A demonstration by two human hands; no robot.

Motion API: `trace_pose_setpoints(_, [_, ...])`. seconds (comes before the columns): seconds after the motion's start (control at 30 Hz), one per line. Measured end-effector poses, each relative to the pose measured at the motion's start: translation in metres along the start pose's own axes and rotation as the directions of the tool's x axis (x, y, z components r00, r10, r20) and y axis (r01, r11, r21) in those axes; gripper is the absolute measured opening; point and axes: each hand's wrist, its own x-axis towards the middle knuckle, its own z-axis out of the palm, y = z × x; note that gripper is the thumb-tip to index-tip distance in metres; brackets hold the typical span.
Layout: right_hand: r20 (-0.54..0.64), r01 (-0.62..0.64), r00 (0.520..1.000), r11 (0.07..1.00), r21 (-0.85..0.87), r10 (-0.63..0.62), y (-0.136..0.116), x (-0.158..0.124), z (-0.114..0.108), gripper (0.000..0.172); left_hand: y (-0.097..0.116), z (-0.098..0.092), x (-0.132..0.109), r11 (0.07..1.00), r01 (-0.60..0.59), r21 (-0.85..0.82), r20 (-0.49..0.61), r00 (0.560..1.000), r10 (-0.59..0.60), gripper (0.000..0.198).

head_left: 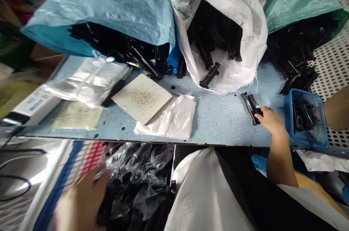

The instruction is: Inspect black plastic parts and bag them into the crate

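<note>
Left of the basket (311,140), slim, glossy black parts (254,104) are being pinched by the right hand (272,122); left hand (81,196) blurred, grip unclear.

Workshop: sacks (117,5) of black parts (209,75)

Along the back of our bench (218,118), left to right: left sack (117,2), middle sack (255,38), right sack (300,2), parts (215,35) in each. Before the middle sack, to its right: loose parts (249,107), at our right hand (271,120). Right of that hand: basket (323,125), parts inside. Before the left sack: board (144,98), partly on plastic sheets (177,118); clear bags (89,78) to its left. Below the front edge: bagged parts (141,180), right of our left hand (83,196).
</note>
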Motion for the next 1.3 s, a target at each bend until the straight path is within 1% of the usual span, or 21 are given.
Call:
trace_pose_setpoints(0.03, [0.020, 0.026, 0.999, 1.000, 0.010, -0.026, 0.000, -0.001, 0.004, 0.033, 0.018, 0.014, 0.011, 0.995, 0.083, 0.049, -0.085, 0.993, -0.078, 0.011])
trace_pose_setpoints(0.07, [0.028, 0.064, 0.997, 0.997, 0.050, -0.065, -0.001, -0.002, 0.009, 0.030, 0.038, 0.032, 0.023, 0.992, 0.115, 0.055, -0.128, 0.986, -0.108, 0.012])
trace_pose_setpoints(0.13, [0.033, 0.153, 0.986, 0.961, 0.232, -0.165, -0.010, -0.007, 0.016, 0.024, 0.080, 0.071, 0.051, 0.998, 0.001, -0.069, -0.085, 0.996, -0.006, 0.017])
trace_pose_setpoints(0.17, [0.043, 0.196, 0.973, 0.910, 0.365, -0.226, -0.015, -0.011, 0.020, 0.023, 0.098, 0.090, 0.064, 0.994, -0.042, -0.101, -0.061, 0.997, 0.036, 0.020])
trace_pose_setpoints(0.23, [0.076, 0.224, 0.933, 0.729, 0.647, -0.353, -0.029, -0.019, 0.025, 0.024, 0.124, 0.122, 0.087, 0.992, -0.088, -0.092, -0.043, 0.995, 0.084, 0.021])
trace_pose_setpoints(0.3, [0.105, 0.157, 0.880, 0.493, 0.856, -0.463, -0.045, -0.027, 0.031, 0.028, 0.131, 0.140, 0.103, 0.992, -0.072, -0.107, -0.001, 0.997, 0.073, 0.020])
trace_pose_setpoints(0.37, [0.099, 0.051, 0.830, 0.253, 0.966, -0.548, -0.063, -0.035, 0.037, 0.032, 0.125, 0.143, 0.111, 0.975, -0.010, -0.223, 0.078, 0.997, 0.028, 0.018])
trace_pose_setpoints(0.47, [0.073, -0.118, 0.777, -0.031, 0.993, -0.625, -0.097, -0.040, 0.046, 0.037, 0.110, 0.133, 0.115, 0.870, 0.216, -0.444, 0.223, 0.967, -0.126, 0.016])
trace_pose_setpoints(0.57, [0.064, -0.267, 0.724, -0.194, 0.944, -0.687, -0.137, -0.041, 0.047, 0.044, 0.102, 0.125, 0.115, 0.724, 0.415, -0.551, 0.348, 0.903, -0.252, 0.028])
trace_pose_setpoints(0.7, [-0.016, -0.391, 0.660, -0.362, 0.846, -0.751, -0.191, -0.041, 0.039, 0.043, 0.101, 0.130, 0.116, 0.638, 0.481, -0.601, 0.406, 0.872, -0.275, 0.030])
trace_pose_setpoints(0.77, [-0.033, -0.431, 0.639, -0.393, 0.813, -0.769, -0.212, -0.042, 0.037, 0.042, 0.101, 0.135, 0.116, 0.623, 0.466, -0.628, 0.362, 0.884, -0.296, 0.027])
trace_pose_setpoints(0.87, [0.016, -0.444, 0.654, -0.366, 0.818, -0.757, -0.234, -0.040, 0.045, 0.035, 0.103, 0.130, 0.112, 0.619, 0.344, -0.707, 0.221, 0.938, -0.268, 0.023])
trace_pose_setpoints(0.93, [0.061, -0.434, 0.678, -0.333, 0.837, -0.732, -0.243, -0.038, 0.052, 0.031, 0.105, 0.116, 0.106, 0.715, 0.194, -0.671, 0.119, 0.981, -0.155, 0.011])
trace_pose_setpoints(0.97, [0.071, -0.420, 0.700, -0.329, 0.846, -0.710, -0.245, -0.037, 0.055, 0.031, 0.106, 0.107, 0.103, 0.797, 0.106, -0.595, 0.079, 0.994, -0.074, 0.007])
trace_pose_setpoints(1.03, [0.057, -0.365, 0.754, -0.346, 0.864, -0.654, -0.247, -0.035, 0.058, 0.031, 0.106, 0.089, 0.097, 0.941, -0.062, -0.334, 0.037, 0.996, 0.079, 0.026])
trace_pose_setpoints(1.1, [0.009, -0.299, 0.789, -0.372, 0.879, -0.614, -0.240, -0.035, 0.056, 0.033, 0.104, 0.076, 0.096, 0.984, -0.161, -0.073, 0.028, 0.986, 0.163, 0.041])
trace_pose_setpoints(1.13, [-0.010, -0.285, 0.788, -0.379, 0.880, -0.615, -0.232, -0.035, 0.055, 0.034, 0.102, 0.072, 0.097, 0.984, -0.176, 0.006, 0.024, 0.984, 0.176, 0.045])
trace_pose_setpoints(1.17, [-0.007, -0.303, 0.765, -0.370, 0.878, -0.644, -0.223, -0.036, 0.055, 0.034, 0.100, 0.071, 0.099, 0.983, -0.179, 0.041, 0.020, 0.984, 0.179, 0.048])
trace_pose_setpoints(1.2, [0.023, -0.356, 0.713, -0.333, 0.873, -0.701, -0.211, -0.038, 0.055, 0.035, 0.098, 0.070, 0.103, 0.983, -0.178, 0.036, 0.018, 0.984, 0.178, 0.049])
trace_pose_setpoints(1.23, [0.079, -0.434, 0.631, -0.266, 0.861, -0.771, -0.199, -0.040, 0.057, 0.034, 0.096, 0.071, 0.107, 0.985, -0.173, 0.001, 0.019, 0.985, 0.173, 0.049])
trace_pose_setpoints(1.3, [0.223, -0.592, 0.403, -0.067, 0.803, -0.888, -0.177, -0.046, 0.066, 0.032, 0.095, 0.073, 0.113, 0.984, -0.146, -0.106, 0.043, 0.988, 0.151, 0.048])
